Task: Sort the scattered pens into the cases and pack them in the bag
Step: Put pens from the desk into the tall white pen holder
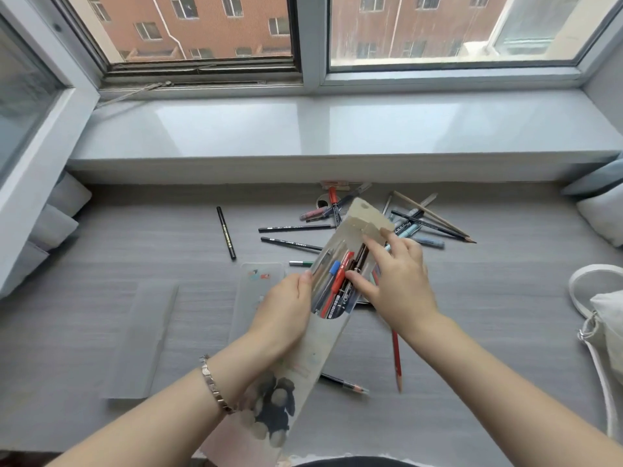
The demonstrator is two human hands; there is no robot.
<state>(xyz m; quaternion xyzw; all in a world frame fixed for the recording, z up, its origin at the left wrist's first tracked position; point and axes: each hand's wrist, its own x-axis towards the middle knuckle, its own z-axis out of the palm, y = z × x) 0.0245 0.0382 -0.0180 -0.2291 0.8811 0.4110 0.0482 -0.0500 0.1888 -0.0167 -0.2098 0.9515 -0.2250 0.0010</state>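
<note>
Nearest me, the printed lower end of the pen case (322, 348) dips toward my lap, cut off by the frame's bottom edge. My left hand (286, 308) grips its long edge, fingers curled round it, holding it tilted above the counter (472, 315). My right hand (401, 284) lies across the case's window, fingers nearly straight, thumb tip pressing on the pens inside (337, 281). I judge I'm mid-sort, settling this batch; next the right hand must lift off and fetch from the loose pens (421, 224) heaped just beyond the case. A red pencil (396, 355) and a lone black pen (226, 232) lie apart. A second clear case (259, 281) is partly hidden by my left hand. Only part of the bag (603, 318) shows at the right edge, its opening unseen.
</note>
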